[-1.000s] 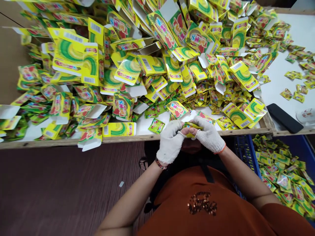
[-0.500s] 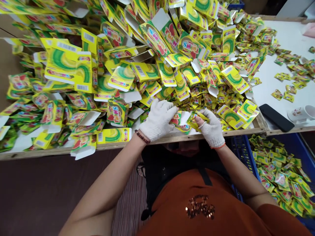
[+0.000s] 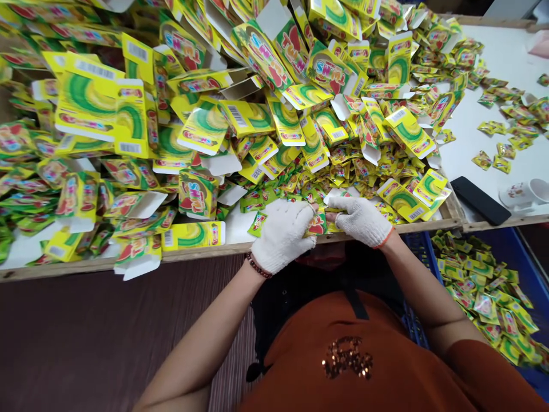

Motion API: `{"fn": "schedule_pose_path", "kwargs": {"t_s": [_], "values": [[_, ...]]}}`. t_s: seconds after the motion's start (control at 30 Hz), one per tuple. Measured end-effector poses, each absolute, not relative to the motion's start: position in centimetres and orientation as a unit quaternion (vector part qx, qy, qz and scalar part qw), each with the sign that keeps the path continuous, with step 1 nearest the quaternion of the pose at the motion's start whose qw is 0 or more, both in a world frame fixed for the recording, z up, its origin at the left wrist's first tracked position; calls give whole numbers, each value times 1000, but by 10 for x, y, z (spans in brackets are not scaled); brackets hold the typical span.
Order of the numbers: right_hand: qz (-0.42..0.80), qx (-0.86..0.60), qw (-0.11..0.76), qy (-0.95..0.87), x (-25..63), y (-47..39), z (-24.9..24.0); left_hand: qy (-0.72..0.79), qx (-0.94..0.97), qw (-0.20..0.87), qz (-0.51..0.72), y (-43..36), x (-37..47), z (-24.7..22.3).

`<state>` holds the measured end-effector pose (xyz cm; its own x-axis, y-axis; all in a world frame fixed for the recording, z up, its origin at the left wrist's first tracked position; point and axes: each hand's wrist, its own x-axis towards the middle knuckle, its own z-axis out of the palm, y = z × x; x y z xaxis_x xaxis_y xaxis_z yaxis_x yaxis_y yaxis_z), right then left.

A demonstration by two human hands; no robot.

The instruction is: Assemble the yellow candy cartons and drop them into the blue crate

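Brings the white-gloved left hand [image 3: 283, 236] back toward the near edge and in toward the white-gloved right hand [image 3: 362, 220], after reaching out over the sachets half a second ago. Narrows the gap between the two, leaving just part of a small watermelon-printed carton [image 3: 317, 222] in view there. No longer shows clearly the yellow sachet held a moment earlier in the right fingers; leaves only a bit of yellow, too hidden to name. Uncovers part of a green sachet [image 3: 257, 224] just left of the left hand. Suggests, by the look of it, both hands now busy with the one carton.

Keeps the hands near each other but apart, with the carton in between. Sets left fingers toward the far side and left thumb toward the near side of the carton; looks like a hold on the left end, yet cannot tell for sure. Points right fingers leftward at the carton's right end; cannot tell pinching from mere touching.

Places the carton close by the wooden rim [image 3: 206, 254], nearer than the heap of small yellow sachets [image 3: 343, 171]. Has a black phone [image 3: 480, 200] well off to the right.
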<state>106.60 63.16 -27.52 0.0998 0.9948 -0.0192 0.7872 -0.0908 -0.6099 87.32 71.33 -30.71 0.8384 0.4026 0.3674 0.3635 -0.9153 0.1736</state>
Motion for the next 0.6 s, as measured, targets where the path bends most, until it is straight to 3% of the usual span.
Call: {"fn": "schedule_pose_path", "kwargs": {"t_s": [0.27,0.4,0.6], "values": [[255,-675,283,-632,1074,630,-272,172,948,-5,267,706,872,-308],[189,-711,331,-591,1071,629,-278,199,940,-7,279,698,879,-307],[279,-696,437,-497,1068,617,-277,283,919,31,274,693,886,-305]]}}
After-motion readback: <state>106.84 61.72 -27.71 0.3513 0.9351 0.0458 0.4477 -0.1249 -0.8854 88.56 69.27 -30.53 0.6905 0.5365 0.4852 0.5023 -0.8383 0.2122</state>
